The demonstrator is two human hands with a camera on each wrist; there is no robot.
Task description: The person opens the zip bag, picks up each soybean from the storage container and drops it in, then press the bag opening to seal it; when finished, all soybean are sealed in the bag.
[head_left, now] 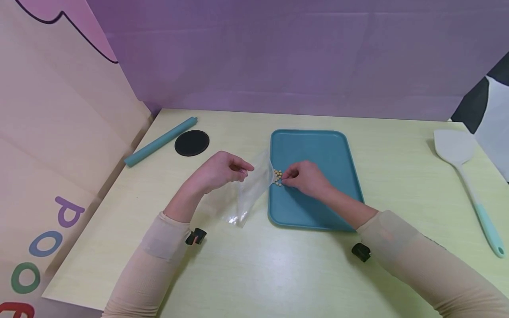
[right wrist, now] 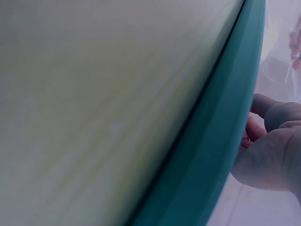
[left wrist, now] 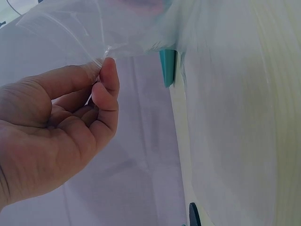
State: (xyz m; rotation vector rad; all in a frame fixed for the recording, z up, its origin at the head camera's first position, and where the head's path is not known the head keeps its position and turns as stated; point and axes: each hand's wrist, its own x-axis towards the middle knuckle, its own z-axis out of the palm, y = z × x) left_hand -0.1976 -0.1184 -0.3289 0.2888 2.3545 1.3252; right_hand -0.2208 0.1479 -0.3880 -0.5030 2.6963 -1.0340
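Observation:
A clear plastic bag (head_left: 254, 183) hangs from my left hand (head_left: 222, 171), its right side reaching over the tray's left edge. In the left wrist view, thumb and index finger of that hand (left wrist: 70, 113) pinch the top of the bag (left wrist: 141, 28). Several small yellow beans (head_left: 278, 177) lie in a cluster at the left side of the blue tray (head_left: 314, 150). My right hand (head_left: 307, 179) bends down over the tray, its curled fingertips touching or just beside the beans. Whether a bean sits between them is hidden; in the right wrist view the tray's rim (right wrist: 211, 132) partly covers the hand (right wrist: 277, 146).
A blue-green rolling pin (head_left: 161, 142) and a black round disc (head_left: 192, 143) lie at the table's back left. On the right lies a spatula (head_left: 457, 148) with a pale blade and a mint handle. A purple backdrop (head_left: 278, 57) stands behind the table (head_left: 254, 274).

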